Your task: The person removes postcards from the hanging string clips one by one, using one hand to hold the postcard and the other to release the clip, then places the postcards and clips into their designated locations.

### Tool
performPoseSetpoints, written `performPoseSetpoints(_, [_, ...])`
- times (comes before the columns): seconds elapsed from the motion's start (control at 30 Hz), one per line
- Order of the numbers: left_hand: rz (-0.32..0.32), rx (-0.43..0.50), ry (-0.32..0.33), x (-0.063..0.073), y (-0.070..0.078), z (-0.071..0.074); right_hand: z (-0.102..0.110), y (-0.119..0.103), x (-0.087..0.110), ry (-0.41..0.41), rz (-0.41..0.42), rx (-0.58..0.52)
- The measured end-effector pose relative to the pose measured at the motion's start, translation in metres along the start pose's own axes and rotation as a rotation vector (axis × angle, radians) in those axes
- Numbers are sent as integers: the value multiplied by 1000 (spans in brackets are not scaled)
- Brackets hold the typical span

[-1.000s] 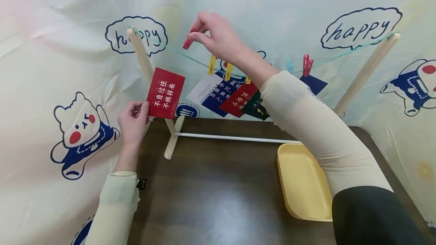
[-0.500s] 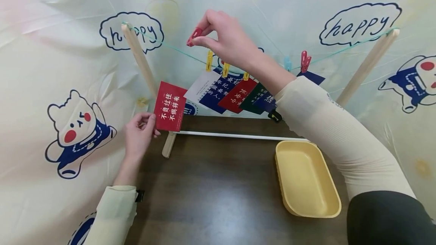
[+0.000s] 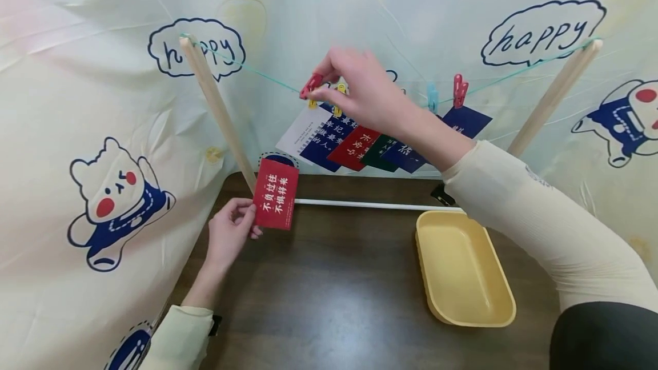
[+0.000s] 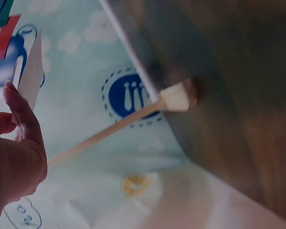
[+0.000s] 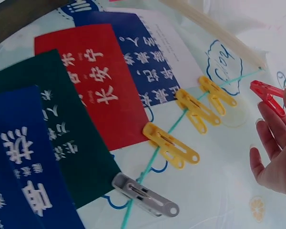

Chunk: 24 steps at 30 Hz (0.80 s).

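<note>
The left hand (image 3: 229,228) pinched a card (image 3: 276,194) by its edge below the string (image 3: 269,77), likely leaving print uncovered; the right hand (image 3: 362,90) pinched a clip (image 3: 311,85) near the string.

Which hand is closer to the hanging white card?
The right hand: it pinches a red clothespin above the white card. The left hand is farther, below it to the left, holding a red card.

Bare left hand (image 4: 19,152): left edge; finger overlaps flat white-faced card (image 4: 32,71), contact unclear.
Red rectangular card (image 4: 1,39): upper left, cropped.
Slim pale wooden post (image 4: 105,133): slants; base meets thin white rod (image 4: 128,46).
Dark brown tabletop (image 4: 238,95): right.
</note>
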State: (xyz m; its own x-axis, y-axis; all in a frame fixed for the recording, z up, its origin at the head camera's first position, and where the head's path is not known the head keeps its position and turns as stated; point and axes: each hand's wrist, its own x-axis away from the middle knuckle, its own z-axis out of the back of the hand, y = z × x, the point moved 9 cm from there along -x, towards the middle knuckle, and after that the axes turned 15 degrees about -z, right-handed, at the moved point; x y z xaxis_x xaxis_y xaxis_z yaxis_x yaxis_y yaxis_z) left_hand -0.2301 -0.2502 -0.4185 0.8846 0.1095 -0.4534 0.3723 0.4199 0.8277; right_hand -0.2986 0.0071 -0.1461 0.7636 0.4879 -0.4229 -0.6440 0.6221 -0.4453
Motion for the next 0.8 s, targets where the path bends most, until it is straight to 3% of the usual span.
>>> performPoseSetpoints(0.37, [74, 53, -147, 27, -16, -56, -21, 4, 40, -101, -21, -27])
performPoseSetpoints(0.57, [101, 123, -174, 41, -21, -82, -28, 14, 57, -142, -76, 12])
performPoseSetpoints(0.8, [114, 121, -248, 58, -25, -107, -33, 31, 78, -171, -133, 29])
